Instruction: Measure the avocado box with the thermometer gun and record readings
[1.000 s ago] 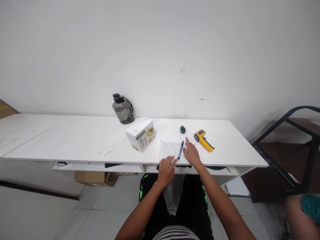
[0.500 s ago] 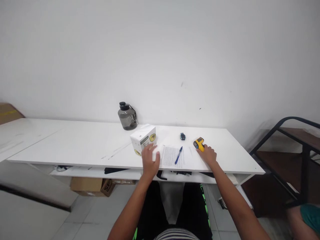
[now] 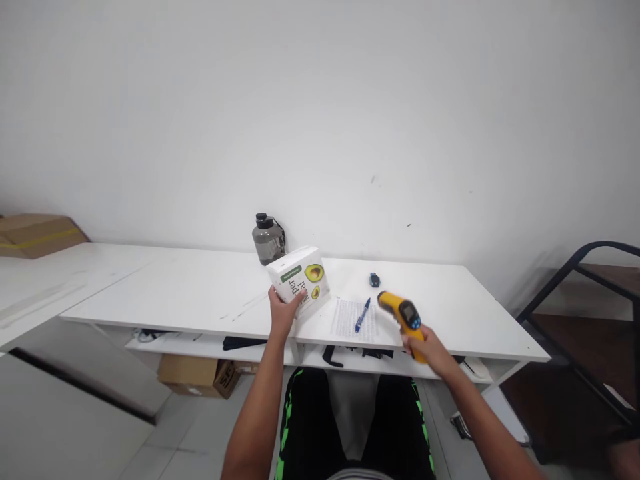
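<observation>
My left hand (image 3: 283, 313) is closed on the lower left of a white box (image 3: 296, 272) with avocado pictures and a green label. The box is tilted; whether its bottom corner touches the table I cannot tell. In my right hand (image 3: 424, 348) is a yellow and black infrared thermometer (image 3: 404, 315), gripped by its handle over the table's front edge. Its front end points left and its small screen faces up. Between my hands a blue pen (image 3: 363, 315) lies on a printed sheet of paper (image 3: 344, 319). A small dark watch-like object (image 3: 375, 280) sits behind the pen.
A grey jug-shaped bottle (image 3: 269, 241) stands by the wall behind the box. The white table (image 3: 190, 287) has a shelf beneath it holding dark items. Cardboard boxes are at far left (image 3: 43, 235) and on the floor (image 3: 193, 375). A dark metal frame (image 3: 565, 280) stands at right.
My left hand has taken hold of the white box and tilted it. My right hand has raised the thermometer off the table and turned it to point left, nearer to me.
</observation>
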`<state>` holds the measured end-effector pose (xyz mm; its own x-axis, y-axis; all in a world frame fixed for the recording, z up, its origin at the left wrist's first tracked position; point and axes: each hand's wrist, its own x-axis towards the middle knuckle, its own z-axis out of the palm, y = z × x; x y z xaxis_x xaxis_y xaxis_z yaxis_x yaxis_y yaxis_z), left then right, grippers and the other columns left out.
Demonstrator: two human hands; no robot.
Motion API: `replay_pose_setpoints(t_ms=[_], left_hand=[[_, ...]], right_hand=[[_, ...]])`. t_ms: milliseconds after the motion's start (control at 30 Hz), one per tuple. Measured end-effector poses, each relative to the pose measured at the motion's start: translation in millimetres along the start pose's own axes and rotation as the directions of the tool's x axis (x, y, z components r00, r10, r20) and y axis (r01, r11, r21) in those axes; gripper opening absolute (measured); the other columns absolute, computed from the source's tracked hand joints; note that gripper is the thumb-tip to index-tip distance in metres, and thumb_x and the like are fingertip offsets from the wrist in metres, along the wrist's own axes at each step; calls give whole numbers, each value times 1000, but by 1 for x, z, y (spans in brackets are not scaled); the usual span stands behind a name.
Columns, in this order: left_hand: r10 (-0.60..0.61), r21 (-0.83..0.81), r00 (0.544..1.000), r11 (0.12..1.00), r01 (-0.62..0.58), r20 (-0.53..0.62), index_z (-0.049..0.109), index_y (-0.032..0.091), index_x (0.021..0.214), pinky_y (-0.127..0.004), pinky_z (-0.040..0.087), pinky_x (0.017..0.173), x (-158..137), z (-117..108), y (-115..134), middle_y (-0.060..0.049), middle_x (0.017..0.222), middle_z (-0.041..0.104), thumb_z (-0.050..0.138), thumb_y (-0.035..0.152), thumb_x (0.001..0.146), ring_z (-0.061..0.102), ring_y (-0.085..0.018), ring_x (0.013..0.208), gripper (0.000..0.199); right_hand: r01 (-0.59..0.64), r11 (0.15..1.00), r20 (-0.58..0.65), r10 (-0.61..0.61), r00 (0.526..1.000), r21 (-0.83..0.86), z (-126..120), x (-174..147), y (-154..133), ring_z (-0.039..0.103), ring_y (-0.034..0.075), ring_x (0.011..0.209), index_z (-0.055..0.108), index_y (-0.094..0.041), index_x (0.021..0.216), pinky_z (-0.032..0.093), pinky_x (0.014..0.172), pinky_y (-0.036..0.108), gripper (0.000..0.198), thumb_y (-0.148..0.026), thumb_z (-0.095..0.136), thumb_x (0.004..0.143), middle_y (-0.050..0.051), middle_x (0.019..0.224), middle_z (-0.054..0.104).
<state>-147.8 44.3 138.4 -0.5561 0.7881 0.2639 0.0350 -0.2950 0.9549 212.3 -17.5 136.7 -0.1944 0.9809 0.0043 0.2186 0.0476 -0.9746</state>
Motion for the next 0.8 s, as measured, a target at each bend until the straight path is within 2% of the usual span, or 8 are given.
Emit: replay_pose_setpoints(t_ms=[67,133,167,233,333,433,567,800], left_hand=[[-8,-87,997,996,14,79,45,21,116,-41,54,84,-13,-2,24,-10,112,62,80,35,61,63,-23,100,66],[-21,-103,984,994,40,178,47,20,115,-42,55,82,-27,-5,48,-8,109,64,79,35,62,64,-23,96,64],[-22,-99,973,994,46,228,48,20,117,-42,55,82,-34,-7,59,-8,110,64,79,35,63,64,-24,97,65],[-22,-70,955,997,45,296,47,21,122,-42,55,82,-48,-11,78,-9,113,64,79,34,63,63,-25,100,69],[-43,-19,942,998,52,333,44,23,128,-41,55,82,-67,-15,97,-8,116,63,81,34,60,63,-26,102,78],[-57,10,931,998,58,359,43,23,130,-41,56,81,-81,-18,105,-8,116,63,81,34,59,63,-26,102,81],[-28,17,933,1000,24,359,41,23,132,-41,56,79,-93,-21,109,-9,115,62,81,34,58,63,-27,101,85],[19,84,945,995,-49,326,40,23,133,-40,57,76,-103,-23,112,-9,112,62,81,34,57,63,-28,99,87]], right_hand=[[80,994,75,-75,994,-68,25,-30,-14,53,14,57,59,-15,84,44,55,26,26,-37,62,70,0,65,58],[221,962,110,-206,972,-159,41,-50,-31,59,18,80,62,-17,97,49,71,29,30,-27,64,69,4,87,64],[271,946,117,-253,960,-180,46,-56,-40,60,19,84,62,-18,103,49,74,30,36,-22,63,68,5,93,65],[325,927,127,-305,944,-189,50,-60,-58,60,18,84,60,-20,112,50,75,29,45,-17,61,68,4,98,65],[350,922,136,-330,934,-168,51,-56,-79,60,17,85,57,-21,119,50,75,28,51,-14,59,68,4,102,65],[359,920,162,-334,929,-159,52,-51,-91,60,17,87,56,-21,121,51,75,28,54,-13,59,67,4,104,64],[404,895,169,-376,911,-187,56,-51,-93,60,19,92,54,-22,122,51,80,30,56,-13,59,68,5,109,63],[570,747,180,-543,820,-341,58,-56,-81,61,21,93,51,-22,124,51,81,32,59,-14,60,66,7,107,63]])
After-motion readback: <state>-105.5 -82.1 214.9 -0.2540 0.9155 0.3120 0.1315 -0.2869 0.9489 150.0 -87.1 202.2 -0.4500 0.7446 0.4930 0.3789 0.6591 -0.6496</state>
